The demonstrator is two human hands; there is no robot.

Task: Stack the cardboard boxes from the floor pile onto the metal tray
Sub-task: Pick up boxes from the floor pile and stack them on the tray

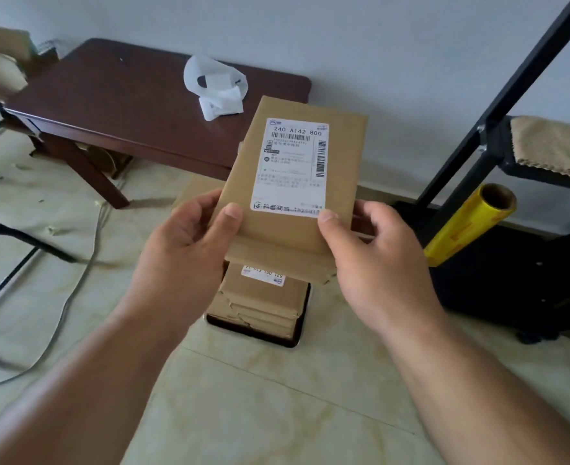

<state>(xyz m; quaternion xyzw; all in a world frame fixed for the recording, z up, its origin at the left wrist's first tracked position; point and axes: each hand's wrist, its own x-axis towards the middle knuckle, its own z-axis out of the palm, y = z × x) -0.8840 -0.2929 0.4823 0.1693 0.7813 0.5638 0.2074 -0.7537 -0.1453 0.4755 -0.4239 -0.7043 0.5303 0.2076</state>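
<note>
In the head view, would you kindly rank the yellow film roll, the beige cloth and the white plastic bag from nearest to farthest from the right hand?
1. Yellow film roll: just right of the right hand, leaning on the black rack.
2. Beige cloth: higher on the rack shelf, upper right.
3. White plastic bag: on the brown table, upper left, past the held box.

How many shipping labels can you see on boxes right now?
2. One label faces up on the held box; another label peeks out on the top box of the stack on the tray. Lower boxes may hide more.

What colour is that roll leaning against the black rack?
Yellow roll, seen in the head view.
</note>
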